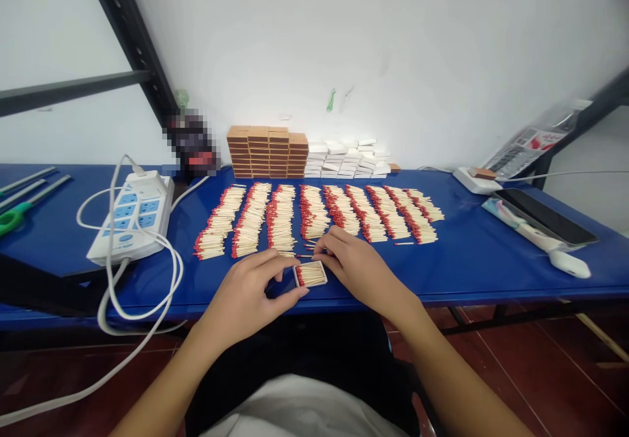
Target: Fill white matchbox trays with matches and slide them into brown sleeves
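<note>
My left hand (255,286) grips a small white matchbox tray (325,281) between thumb and fingers at the table's front edge. Inside it lie red-headed matches (311,274), side by side, heads to the left. Just behind the tray, my right hand (351,260) has thumb and fingers pinched together at a loose match (305,255); the fingertips partly cover what they hold. Beyond both hands, loose matches are spread in several slanting rows, among them a middle row (314,217) right behind my right fingertips.
Brown matchboxes (268,154) are stacked against the wall beside piled white trays (346,158). A white power strip (130,217) with looping cables lies left on the blue table (265,298). To the right are a phone (545,216), a white-handled object (533,235) and a leaning plastic bottle (535,141).
</note>
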{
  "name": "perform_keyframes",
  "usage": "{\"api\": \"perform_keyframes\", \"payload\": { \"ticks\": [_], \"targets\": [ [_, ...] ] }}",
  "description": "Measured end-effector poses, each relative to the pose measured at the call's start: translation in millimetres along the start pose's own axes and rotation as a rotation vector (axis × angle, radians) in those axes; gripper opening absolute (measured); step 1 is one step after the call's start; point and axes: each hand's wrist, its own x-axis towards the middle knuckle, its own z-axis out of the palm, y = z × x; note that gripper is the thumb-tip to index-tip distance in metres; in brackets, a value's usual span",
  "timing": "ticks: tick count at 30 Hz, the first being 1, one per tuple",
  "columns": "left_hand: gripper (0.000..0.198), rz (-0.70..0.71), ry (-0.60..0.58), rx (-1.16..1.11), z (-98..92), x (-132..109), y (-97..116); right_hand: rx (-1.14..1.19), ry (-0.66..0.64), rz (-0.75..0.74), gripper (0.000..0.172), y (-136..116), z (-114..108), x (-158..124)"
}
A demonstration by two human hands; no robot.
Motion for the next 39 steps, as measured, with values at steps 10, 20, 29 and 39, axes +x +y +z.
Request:
{"api": "perform_keyframes", "payload": {
  "ticks": [10,20,29,39],
  "targets": [
    [0.028,-0.002,0.000,-0.010,0.0,-1.5,0.2,-0.118,-0.023,0.044,0.009,8.0,-7.5,-2.0],
    [0.028,-0.005,0.000,0.002,0.0,-0.6,0.7,-0.093,-0.006,0.044,0.010,7.9,-8.5,-2.4],
    [0.029,-0.001,0.005,-0.005,0.1,-1.3,0.1,-0.130,-0.023,0.024,0.011,10.4,-9.8,-2.6],
    [0.030,-0.003,0.003,0.001,0.1,0.7,0.6,-0.020,-0.072,-0.080,0.008,-21.0,-32.4,-19.3]
  ]
}}
